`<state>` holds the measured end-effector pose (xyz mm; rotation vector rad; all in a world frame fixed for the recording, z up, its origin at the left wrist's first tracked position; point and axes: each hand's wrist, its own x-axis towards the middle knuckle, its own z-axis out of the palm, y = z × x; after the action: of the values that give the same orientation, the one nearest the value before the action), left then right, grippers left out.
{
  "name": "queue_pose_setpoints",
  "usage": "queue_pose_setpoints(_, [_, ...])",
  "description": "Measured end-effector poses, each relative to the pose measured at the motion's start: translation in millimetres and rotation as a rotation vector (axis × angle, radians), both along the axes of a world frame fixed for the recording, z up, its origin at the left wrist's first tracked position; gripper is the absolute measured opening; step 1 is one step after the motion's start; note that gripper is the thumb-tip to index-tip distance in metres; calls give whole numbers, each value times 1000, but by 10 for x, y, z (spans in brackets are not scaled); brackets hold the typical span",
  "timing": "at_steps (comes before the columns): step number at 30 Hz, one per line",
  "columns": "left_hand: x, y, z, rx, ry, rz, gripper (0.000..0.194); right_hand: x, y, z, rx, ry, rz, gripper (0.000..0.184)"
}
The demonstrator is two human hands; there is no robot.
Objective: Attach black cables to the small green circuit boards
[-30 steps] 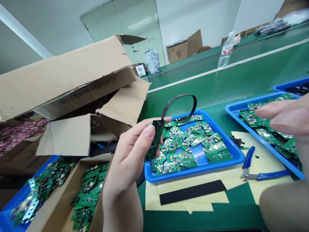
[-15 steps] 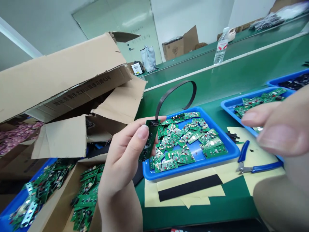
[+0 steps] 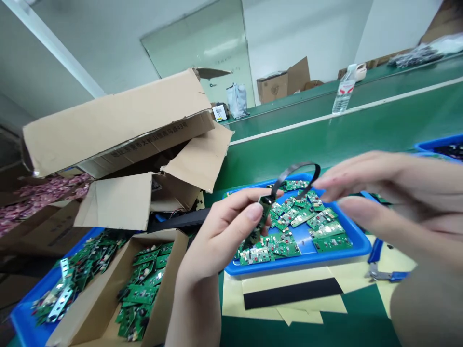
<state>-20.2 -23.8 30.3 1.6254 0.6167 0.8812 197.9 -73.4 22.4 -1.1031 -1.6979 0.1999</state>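
My left hand (image 3: pixel 231 226) is closed on a green circuit board (image 3: pixel 258 226), pinched between thumb and fingers and held tilted above the front of a blue tray (image 3: pixel 356 241). From the board's upper end a black flat strip (image 3: pixel 287 172) rises and curls over in a loop. My right hand (image 3: pixel 394 193) comes in from the right, its fingers stretched out and the thumb apart below them. Its fingertips are at the loop's right side; whether they touch it I cannot tell. Several loose circuit boards (image 3: pixel 302 217) lie in the tray.
Blue-handled cutters (image 3: pixel 376 262) and a black strip (image 3: pixel 292 293) lie on yellow paper (image 3: pixel 311 318). To the left are a cardboard box of boards (image 3: pixel 104 284), another blue tray (image 3: pixel 27 318) and a large open carton (image 3: pixel 119 120). A water bottle (image 3: pixel 344 91) stands behind.
My right hand has moved left to the strip's loop, its fingers now stretched out. The left hand with the board appears further right and slightly lower; the whole view has shifted too.
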Motion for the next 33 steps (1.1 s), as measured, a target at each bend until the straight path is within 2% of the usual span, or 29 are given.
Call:
queue_pose_setpoints(2, [-15, -11, -10, -23, 3, -24, 27, -111, 21, 55, 15, -20, 39, 6])
queue_pose_setpoints(6, [-25, -16, -20, 38, 81, -55, 30, -261, 97, 23, 3, -11, 101, 7])
queue_pose_setpoints(10, [-16, -20, -13, 129, 204, -26, 33, -299, 111, -10, 57, -9, 127, 5])
queue_pose_setpoints(14, [-6, -35, 2, 141, 262, -25, 31, -295, 87, -7, 61, -41, 132, 6])
queue_pose_setpoints(17, [4, -50, 11, 102, 257, -62, 31, -302, 92, -11, 74, -67, 112, 6])
queue_pose_setpoints(26, [38, -83, 10, 22, 159, -129, 23, -289, 182, -68, 323, -183, 109, 11])
queue_pose_setpoints(30, [54, -90, 20, 54, 158, -93, 22, -316, 216, -72, 425, -174, 74, 11])
queue_pose_setpoints(33, [46, -87, 34, 75, 153, -66, 21, -343, 224, -58, 399, -128, 117, 9])
